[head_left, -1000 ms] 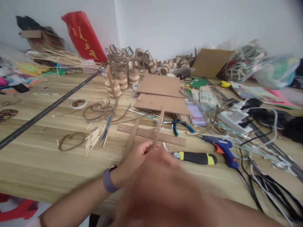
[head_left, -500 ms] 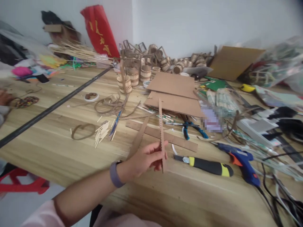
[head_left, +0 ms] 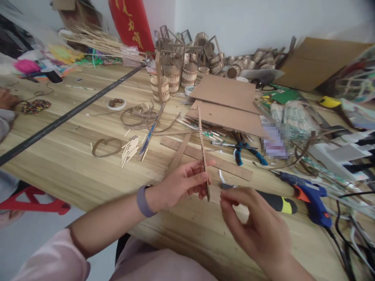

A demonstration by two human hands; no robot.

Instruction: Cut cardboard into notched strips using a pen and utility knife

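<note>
A narrow corrugated cardboard strip (head_left: 201,136) stands nearly upright, edge toward me, pinched between the thumb and fingers of my left hand (head_left: 187,183). To its right, my right hand (head_left: 254,222) has thumb and index fingertips brought together; whatever they hold, if anything, is too small to make out. Behind that hand lies a black and yellow utility knife (head_left: 278,202), partly hidden. Flat cardboard strips (head_left: 231,166) rest on the table beyond my left hand. A pile of short wooden sticks (head_left: 130,151) lies to the left, beside a blue craft knife (head_left: 148,138).
A blue glue gun (head_left: 310,195) and cables lie at the right, near blue-handled pliers (head_left: 240,154). Cardboard sheets (head_left: 225,91) and small wooden buckets (head_left: 160,89) stand farther back. A long black bar (head_left: 73,109) crosses the left side; another person's hand (head_left: 8,99) shows at the left edge.
My right hand has come into view at the lower right, over the utility knife. My left hand still holds the strip. The view has shifted, with table things appearing higher.
</note>
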